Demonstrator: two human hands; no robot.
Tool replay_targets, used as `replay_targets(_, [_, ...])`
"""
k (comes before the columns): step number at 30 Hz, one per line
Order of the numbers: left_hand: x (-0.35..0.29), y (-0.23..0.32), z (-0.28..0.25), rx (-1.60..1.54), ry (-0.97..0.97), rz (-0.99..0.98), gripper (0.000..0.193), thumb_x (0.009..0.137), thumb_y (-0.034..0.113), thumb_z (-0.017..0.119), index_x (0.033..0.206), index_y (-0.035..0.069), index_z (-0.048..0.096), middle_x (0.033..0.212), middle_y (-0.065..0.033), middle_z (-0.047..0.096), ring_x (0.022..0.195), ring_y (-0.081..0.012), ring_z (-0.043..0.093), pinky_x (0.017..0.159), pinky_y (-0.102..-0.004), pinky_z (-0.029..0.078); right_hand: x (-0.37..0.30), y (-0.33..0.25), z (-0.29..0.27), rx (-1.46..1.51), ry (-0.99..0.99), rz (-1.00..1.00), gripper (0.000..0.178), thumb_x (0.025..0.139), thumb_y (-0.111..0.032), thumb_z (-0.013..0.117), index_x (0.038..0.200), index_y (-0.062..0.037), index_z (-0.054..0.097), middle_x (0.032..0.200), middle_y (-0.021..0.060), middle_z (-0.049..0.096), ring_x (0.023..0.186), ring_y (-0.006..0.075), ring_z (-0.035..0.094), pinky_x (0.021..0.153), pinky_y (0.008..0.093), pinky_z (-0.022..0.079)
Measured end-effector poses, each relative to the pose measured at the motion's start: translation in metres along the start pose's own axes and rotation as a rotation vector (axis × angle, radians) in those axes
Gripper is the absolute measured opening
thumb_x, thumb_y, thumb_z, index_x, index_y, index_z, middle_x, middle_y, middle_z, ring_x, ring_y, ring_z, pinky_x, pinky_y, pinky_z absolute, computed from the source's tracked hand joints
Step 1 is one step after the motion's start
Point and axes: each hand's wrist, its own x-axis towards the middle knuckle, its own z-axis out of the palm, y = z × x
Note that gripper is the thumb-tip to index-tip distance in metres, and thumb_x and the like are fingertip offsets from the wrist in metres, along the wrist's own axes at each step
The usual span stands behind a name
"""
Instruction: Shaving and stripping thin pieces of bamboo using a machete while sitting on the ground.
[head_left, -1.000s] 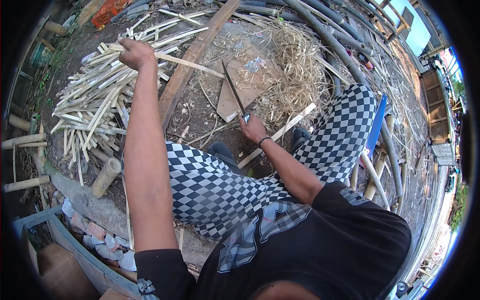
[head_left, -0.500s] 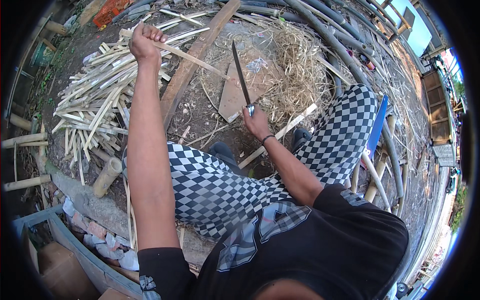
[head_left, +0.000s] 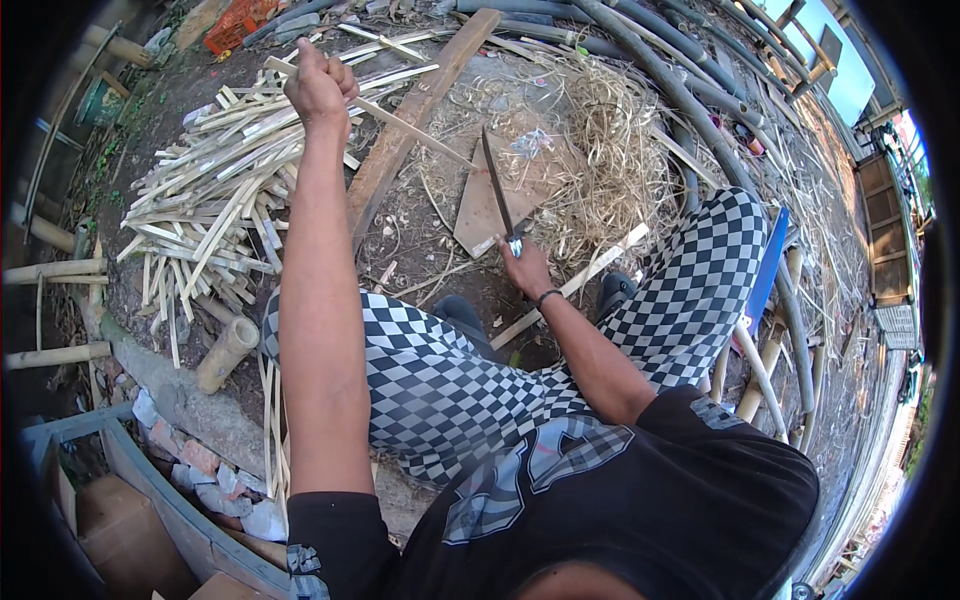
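My left hand, arm stretched forward, is closed round a thin pale bamboo strip. The strip slants down to the right, its far end close to the blade. In my right hand is the handle of a long dark-bladed knife, its tip pointing up and away. Beneath the blade lies a flat brown board on the ground. Whether blade and strip touch, I cannot tell. A large pile of split bamboo strips lies left of my left forearm.
A long wooden plank lies between the strip pile and the board. Curled shavings heap up at the right. Dark poles lie beyond. A blue saw-like blade is beside my right knee, and a bamboo stump is at the left.
The whole view has shifted slightly, with the scene sitting a little further right. The knife's blade leans a bit more, and its tip appears lower. Both hands keep their holds.
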Motion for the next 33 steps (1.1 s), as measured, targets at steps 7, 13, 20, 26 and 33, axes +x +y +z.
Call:
replay_targets(7, [-0.002, -0.007, 0.002, 0.062, -0.03, 0.063, 0.059, 0.102, 0.052, 0.045, 0.061, 0.015, 0.025, 0.053, 0.0044, 0.023, 0.045, -0.0096, 0.028, 0.042, -0.0284, 0.025, 0.005, 0.023, 0.017, -0.011, -0.039, -0.025, 0.063, 0.089, -0.054, 0.059, 0.105, 0.0073, 0.059, 0.095, 0.0352, 0.065, 0.096, 0.051, 0.063, 0.086, 0.0538, 0.049])
replay_targets(13, [-0.013, -0.024, 0.022, 0.425, -0.071, 0.361, 0.027, 0.108, 0.031, 0.038, 0.111, 0.004, 0.04, 0.08, -0.0034, 0.047, 0.068, -0.0126, 0.049, 0.065, -0.0306, 0.047, 0.007, 0.03, 0.019, -0.08, -0.049, -0.008, 0.058, 0.086, -0.045, 0.066, 0.112, 0.0045, 0.053, 0.099, 0.034, 0.065, 0.097, 0.0503, 0.063, 0.087, 0.0534, 0.05])
replay_targets(20, [-0.032, -0.006, 0.035, 0.556, -0.227, 0.501, 0.047, 0.108, 0.04, 0.031, 0.131, 0.002, 0.048, 0.095, -0.0056, 0.057, 0.086, -0.0134, 0.055, 0.08, -0.0309, 0.048, -0.006, 0.014, 0.016, -0.069, -0.109, -0.039, 0.048, 0.082, -0.039, 0.075, 0.098, 0.0008, 0.054, 0.086, 0.023, 0.066, 0.084, 0.0408, 0.065, 0.076, 0.047, 0.051])
replay_targets(26, [-0.043, 0.013, 0.053, 0.649, -0.257, 0.528, 0.043, 0.107, 0.035, 0.039, 0.129, 0.004, 0.059, 0.099, -0.0047, 0.06, 0.092, -0.0141, 0.058, 0.084, -0.0301, 0.047, -0.003, 0.013, 0.014, -0.076, -0.11, -0.063, 0.046, 0.081, -0.038, 0.076, 0.096, 0.0, 0.055, 0.085, 0.021, 0.066, 0.082, 0.0395, 0.065, 0.075, 0.0465, 0.051])
replay_targets(33, [-0.049, 0.02, 0.054, 0.49, -0.216, 0.362, 0.022, 0.096, 0.018, 0.066, 0.107, -0.002, 0.068, 0.092, -0.0056, 0.071, 0.084, -0.0087, 0.065, 0.077, -0.0236, 0.051, -0.003, 0.01, 0.013, -0.095, -0.162, -0.06, 0.048, 0.081, -0.033, 0.075, 0.104, 0.0028, 0.053, 0.091, 0.0257, 0.066, 0.091, 0.0442, 0.065, 0.08, 0.0495, 0.05])
